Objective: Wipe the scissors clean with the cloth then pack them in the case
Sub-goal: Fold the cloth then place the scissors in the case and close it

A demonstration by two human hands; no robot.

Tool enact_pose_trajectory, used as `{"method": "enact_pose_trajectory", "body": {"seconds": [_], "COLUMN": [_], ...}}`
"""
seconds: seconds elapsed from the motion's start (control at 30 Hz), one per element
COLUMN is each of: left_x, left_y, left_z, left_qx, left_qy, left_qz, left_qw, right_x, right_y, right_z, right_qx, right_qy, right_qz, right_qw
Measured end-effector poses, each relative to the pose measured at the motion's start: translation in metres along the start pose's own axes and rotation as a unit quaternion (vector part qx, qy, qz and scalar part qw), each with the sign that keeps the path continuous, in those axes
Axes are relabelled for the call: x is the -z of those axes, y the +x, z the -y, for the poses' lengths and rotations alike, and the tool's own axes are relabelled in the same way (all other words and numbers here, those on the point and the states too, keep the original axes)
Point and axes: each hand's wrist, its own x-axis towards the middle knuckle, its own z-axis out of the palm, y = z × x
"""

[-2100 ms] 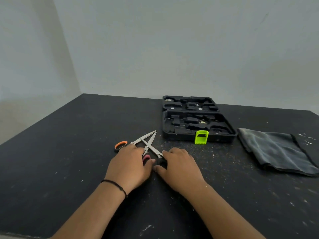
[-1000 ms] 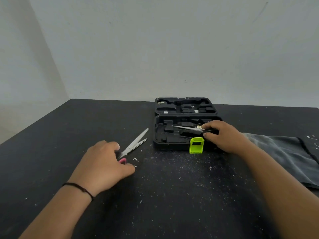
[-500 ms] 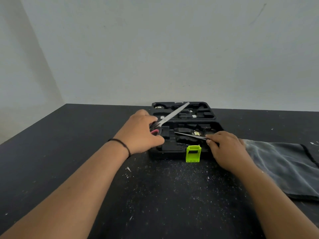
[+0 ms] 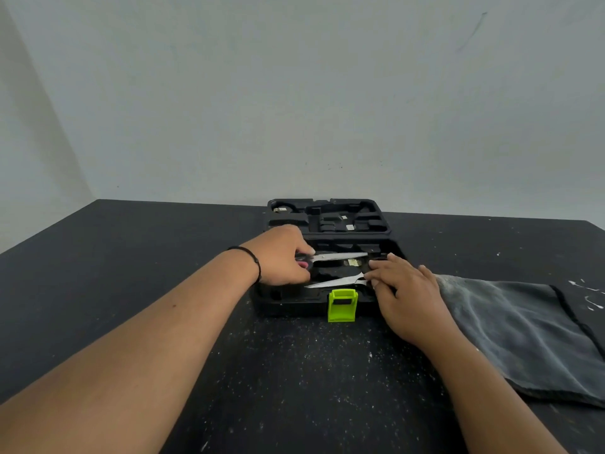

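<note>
Black table [image 4: 131, 290], speckled with pale dust. On it, right of centre, grey cloth [image 4: 523, 322] lying flat. Open black case [image 4: 284, 304] with green latch [image 4: 342, 305] at near edge, lid [image 4: 327, 214] folded back flat. Left hand [image 4: 281, 257] curled over near tray's left end, fingers pinching handle of pink-handled scissors [image 4: 337, 257], blades together, pointing right across tray. Right hand [image 4: 406, 290] at tray's right end, fingers bent onto handle end of second scissors [image 4: 334, 282], blades pointing left; exact grip hidden under fingers. Thin black band [image 4: 252, 260] round left wrist.
</note>
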Motion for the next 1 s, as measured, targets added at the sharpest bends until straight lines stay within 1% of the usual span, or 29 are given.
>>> {"method": "enact_pose_trajectory", "body": {"seconds": [0.13, 0.2, 0.23, 0.33, 0.37, 0.4, 0.43, 0.5, 0.53, 0.57, 0.67, 0.8, 0.87, 1.0], "left_x": [-0.006, -0.008, -0.008, -0.005, -0.004, -0.005, -0.007, -0.015, -0.018, -0.02, -0.024, -0.025, -0.027, -0.029], "left_y": [-0.003, -0.009, -0.015, -0.044, -0.057, -0.071, -0.084, -0.109, -0.119, -0.127, -0.136, -0.142, -0.144, -0.144], "left_z": [0.004, 0.008, 0.009, 0.023, 0.031, 0.041, 0.051, 0.066, 0.07, 0.071, 0.071, 0.073, 0.075, 0.081], "left_qx": [0.001, 0.014, 0.023, 0.079, 0.11, 0.141, 0.178, 0.247, 0.268, 0.277, 0.258, 0.24, 0.244, 0.248], "left_qy": [-0.008, -0.035, -0.058, -0.101, -0.107, -0.103, -0.079, -0.011, 0.003, 0.001, 0.001, 0.039, 0.05, 0.031], "left_qz": [0.031, 0.022, -0.002, -0.135, -0.16, -0.159, -0.127, -0.024, 0.011, 0.028, 0.003, -0.095, -0.118, -0.152], "left_qw": [0.999, 0.999, 0.998, 0.983, 0.975, 0.972, 0.973, 0.969, 0.963, 0.96, 0.966, 0.965, 0.961, 0.956], "right_x": [-0.003, -0.004, -0.004, -0.003, -0.003, -0.003, -0.002, 0.0, 0.001, 0.001, 0.002, 0.006, 0.006, 0.005], "right_y": [-0.002, -0.003, -0.004, -0.006, -0.006, -0.006, -0.007, -0.007, -0.008, -0.008, -0.009, -0.015, -0.016, -0.017], "right_z": [0.001, 0.002, 0.003, 0.003, 0.003, 0.003, 0.005, 0.008, 0.01, 0.011, 0.011, 0.018, 0.02, 0.021], "right_qx": [0.004, 0.007, 0.004, -0.034, -0.055, -0.078, -0.101, -0.137, -0.15, -0.161, -0.155, -0.151, -0.149, -0.148], "right_qy": [0.0, -0.011, -0.021, -0.062, -0.069, -0.065, -0.051, -0.016, -0.007, -0.003, 0.006, 0.012, 0.015, 0.038], "right_qz": [-0.027, -0.046, -0.057, -0.078, -0.075, -0.065, -0.05, -0.027, -0.021, -0.02, -0.047, -0.059, -0.063, -0.067], "right_qw": [1.0, 0.999, 0.998, 0.994, 0.993, 0.993, 0.992, 0.99, 0.988, 0.987, 0.987, 0.987, 0.987, 0.986]}}
